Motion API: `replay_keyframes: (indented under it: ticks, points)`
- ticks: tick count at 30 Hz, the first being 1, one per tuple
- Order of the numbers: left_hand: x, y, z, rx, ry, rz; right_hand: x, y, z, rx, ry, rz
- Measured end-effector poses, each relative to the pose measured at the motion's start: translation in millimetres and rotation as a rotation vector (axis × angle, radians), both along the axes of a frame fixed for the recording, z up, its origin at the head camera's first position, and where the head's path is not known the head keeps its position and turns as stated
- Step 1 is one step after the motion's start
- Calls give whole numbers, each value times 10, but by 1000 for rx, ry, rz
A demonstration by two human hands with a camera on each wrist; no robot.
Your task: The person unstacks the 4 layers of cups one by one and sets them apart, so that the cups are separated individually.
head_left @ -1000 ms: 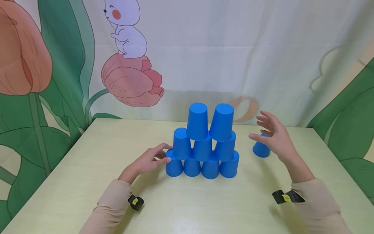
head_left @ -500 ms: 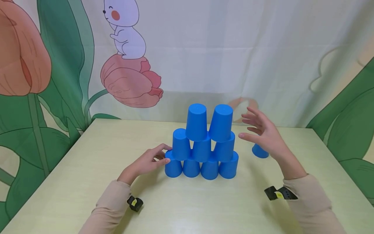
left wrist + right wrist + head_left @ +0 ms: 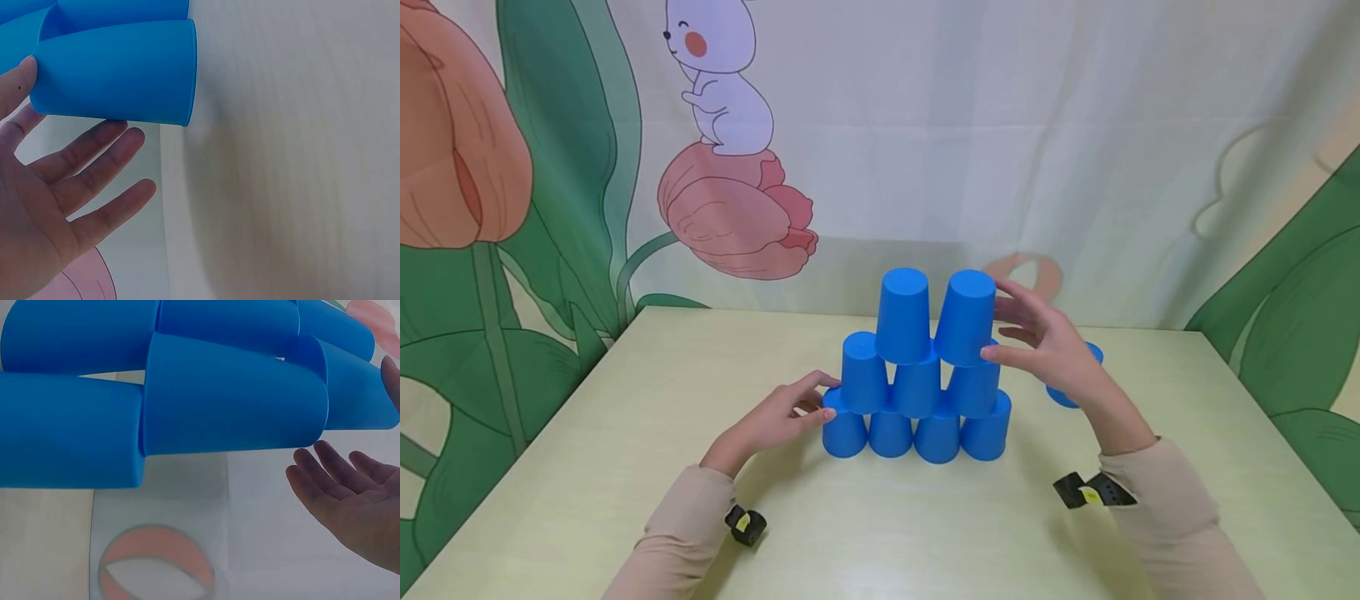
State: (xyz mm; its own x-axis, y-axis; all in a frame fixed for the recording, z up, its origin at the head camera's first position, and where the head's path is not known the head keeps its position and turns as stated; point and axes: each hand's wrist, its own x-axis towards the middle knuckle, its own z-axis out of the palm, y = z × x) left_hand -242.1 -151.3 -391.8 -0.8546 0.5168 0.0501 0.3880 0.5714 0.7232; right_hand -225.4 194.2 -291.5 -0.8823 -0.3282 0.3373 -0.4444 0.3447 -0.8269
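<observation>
1. At the upper right of the stack (image 3: 917, 387), a change: your right hand (image 3: 1048, 346) has come left, away from the loose cup, to the top-right cup (image 3: 966, 317).
2. Right fingers: parted and lightly bent around the cup's right side, thumb overlapping its near face in the head view. No grip evident; the right wrist view shows the fingers spread, and whether they touch I cannot tell.
3. Left hand (image 3: 778, 412): no change noted. Thumb and index finger rest at the upper edge of the lower-left cup (image 3: 845, 435); your other fingers extend loosely, not wrapped round it.
4. Stack: on the worktop (image 3: 925, 533), inverted cups in rows of four, three and two, narrow ends up. No cup looks displaced by your reach.
5. Loose cup (image 3: 1062, 397): right of the stack and well apart from it, now partly hidden behind your right hand.
6. Reading (judgement): both your hands now attend to the built rows, the loose cup left aside. A push at the top-right cup could disturb its support.
</observation>
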Motion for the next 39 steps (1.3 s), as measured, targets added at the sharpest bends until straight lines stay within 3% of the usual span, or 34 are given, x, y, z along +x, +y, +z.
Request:
replay_keyframes:
  ticks: [15,39]
  points:
    - [7,-9,-18,3,-4,5,-104,-148,-95,50,-88,-3]
    - [3,-8,-3,8,-3,-7,21,-77,-34,56,-86,-106]
